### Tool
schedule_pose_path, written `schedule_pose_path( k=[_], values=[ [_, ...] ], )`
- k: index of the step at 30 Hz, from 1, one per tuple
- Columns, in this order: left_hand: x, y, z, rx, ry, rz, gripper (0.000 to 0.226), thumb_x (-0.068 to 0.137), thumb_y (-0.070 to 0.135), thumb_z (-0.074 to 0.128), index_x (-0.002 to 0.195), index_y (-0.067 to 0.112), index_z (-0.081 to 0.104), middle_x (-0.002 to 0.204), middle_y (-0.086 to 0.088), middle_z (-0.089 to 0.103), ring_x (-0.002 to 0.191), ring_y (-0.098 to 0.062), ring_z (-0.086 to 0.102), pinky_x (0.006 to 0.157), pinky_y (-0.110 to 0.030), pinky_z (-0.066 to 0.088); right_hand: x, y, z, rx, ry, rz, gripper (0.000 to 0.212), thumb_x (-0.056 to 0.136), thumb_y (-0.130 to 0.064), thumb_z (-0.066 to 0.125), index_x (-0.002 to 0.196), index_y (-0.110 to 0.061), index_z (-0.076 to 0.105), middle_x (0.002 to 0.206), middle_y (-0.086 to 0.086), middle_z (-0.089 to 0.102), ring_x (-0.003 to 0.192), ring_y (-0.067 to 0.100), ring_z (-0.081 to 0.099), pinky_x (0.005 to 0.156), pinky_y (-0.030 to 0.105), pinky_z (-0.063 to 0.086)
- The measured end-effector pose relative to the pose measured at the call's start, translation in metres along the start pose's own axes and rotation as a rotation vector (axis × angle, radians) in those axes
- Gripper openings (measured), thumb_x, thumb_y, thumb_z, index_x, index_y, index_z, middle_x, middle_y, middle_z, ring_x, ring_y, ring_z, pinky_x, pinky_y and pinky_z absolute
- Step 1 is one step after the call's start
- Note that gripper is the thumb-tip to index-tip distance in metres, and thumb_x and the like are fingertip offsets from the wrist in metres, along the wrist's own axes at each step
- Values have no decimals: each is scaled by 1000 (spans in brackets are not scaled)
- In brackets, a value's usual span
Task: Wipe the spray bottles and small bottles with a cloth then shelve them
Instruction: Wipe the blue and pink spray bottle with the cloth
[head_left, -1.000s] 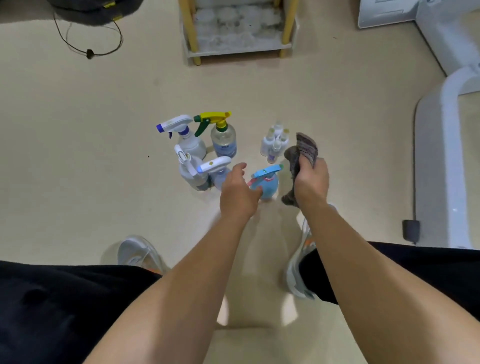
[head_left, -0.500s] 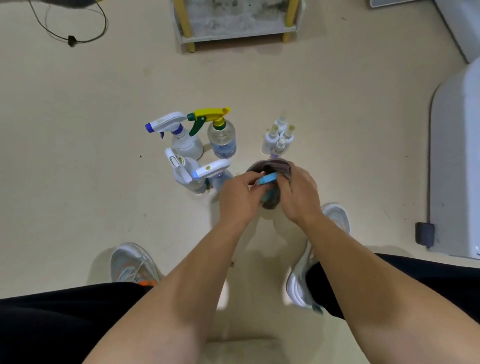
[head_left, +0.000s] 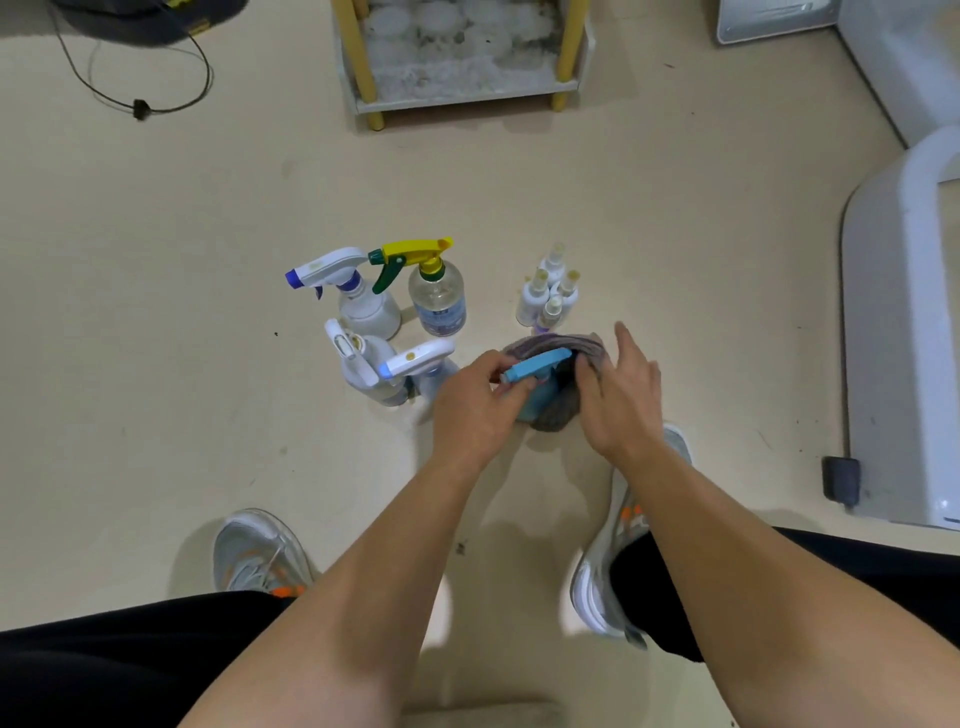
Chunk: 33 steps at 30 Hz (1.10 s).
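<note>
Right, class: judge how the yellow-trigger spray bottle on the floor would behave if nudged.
The yellow-trigger spray bottle probably tips easily: tall, with its trigger head overhanging one side. Once down, its round body would likely roll.

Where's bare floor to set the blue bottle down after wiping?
Wide bare floor lies between the shelf and the spray bottles, also left of them. Crowded: the narrow gap between them and the small bottles.

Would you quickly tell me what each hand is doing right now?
Left hand: grips the blue spray bottle by its head.
Right hand: holds the cloth around it.
</note>
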<state>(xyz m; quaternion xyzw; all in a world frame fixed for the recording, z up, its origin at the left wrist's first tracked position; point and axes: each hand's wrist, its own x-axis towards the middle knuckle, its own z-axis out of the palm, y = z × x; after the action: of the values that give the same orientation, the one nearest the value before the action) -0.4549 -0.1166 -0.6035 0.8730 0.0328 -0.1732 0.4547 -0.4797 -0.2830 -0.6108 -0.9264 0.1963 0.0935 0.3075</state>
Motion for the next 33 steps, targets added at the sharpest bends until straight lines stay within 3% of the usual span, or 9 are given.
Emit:
schedule_pose_path(
  k=[2, 5, 10, 15, 19, 22, 27, 30, 33],
  values=[
    [2, -2, 5, -9, -17, 19, 22, 87, 42, 74, 101, 31, 63, 97, 15, 67, 89, -2, 61, 74, -23, 50, 0, 7, -5, 188, 26, 93, 35, 106, -34, 33, 112, -18, 63, 124, 8, 62, 121, 34, 54, 97, 43, 43],
    [6, 2, 9, -33, -72, 34, 29, 89, 40, 73, 116, 29, 71, 111, 10, 73, 103, -12, 65, 91, -37, 54, 2, 7, -15, 324, 21, 291, 41, 108, -30, 27, 81, -8, 49, 83, 10, 56, 87, 37, 55, 66, 43, 35],
    [10, 32, 4, -71, -20, 24, 22, 85, 43, 75, 71, 29, 69, 63, 11, 63, 65, -9, 56, 63, -30, 43, -4, 9, -37, 496, 78, 430, 46, 110, -28, 24, 138, -2, 50, 141, 24, 48, 131, 38, 44, 108, 43, 32],
    [5, 77, -33, -115, -31, 102, 53, 81, 41, 81, 50, 24, 41, 45, 7, 34, 49, -11, 32, 53, -31, 27, -12, -3, -63, 682, 168, 520, 59, 103, -44, 27, 140, -6, 52, 143, 16, 51, 134, 35, 45, 114, 49, 34],
    [-3, 116, -77, -188, -49, 103, 47, 78, 36, 83, 54, 20, 46, 48, 12, 32, 51, -11, 28, 52, -28, 24, -13, -10, -91, 812, 233, 441, 87, 75, -63, 24, 138, -11, 55, 139, 14, 55, 131, 34, 49, 114, 51, 35],
    [-4, 142, -112, -229, -2, 119, 36, 71, 40, 83, 64, 11, 65, 55, -1, 54, 54, -18, 44, 55, -35, 41, 9, 3, -101, 995, 249, 457, 88, 67, -73, 38, 127, -13, 63, 126, 9, 66, 119, 28, 60, 110, 49, 43],
    [-18, 183, -177, -320, 2, 144, 29, 78, 34, 81, 98, 14, 78, 94, -4, 79, 89, -22, 77, 88, -47, 61, -30, -115, -174, 1176, 175, 232, 37, 105, -35, 39, 100, -12, 68, 93, 2, 74, 84, 11, 71, 83, 23, 57],
    [-28, 203, -207, -354, 19, 180, 17, 89, 24, 75, 103, 14, 75, 96, -5, 79, 84, -21, 76, 82, -39, 59, -43, -165, -199, 1215, 64, 29, 33, 108, -29, 39, 89, -19, 65, 70, -12, 72, 66, 1, 68, 62, 17, 54],
    [-32, 220, -228, -404, 74, 210, 16, 94, 24, 70, 106, 15, 72, 89, -2, 77, 72, -17, 74, 66, -29, 59, -51, -207, -210, 1107, 19, -175, 34, 108, -27, 39, 87, -20, 66, 73, -15, 74, 75, -1, 69, 77, 21, 54]
  ],
)
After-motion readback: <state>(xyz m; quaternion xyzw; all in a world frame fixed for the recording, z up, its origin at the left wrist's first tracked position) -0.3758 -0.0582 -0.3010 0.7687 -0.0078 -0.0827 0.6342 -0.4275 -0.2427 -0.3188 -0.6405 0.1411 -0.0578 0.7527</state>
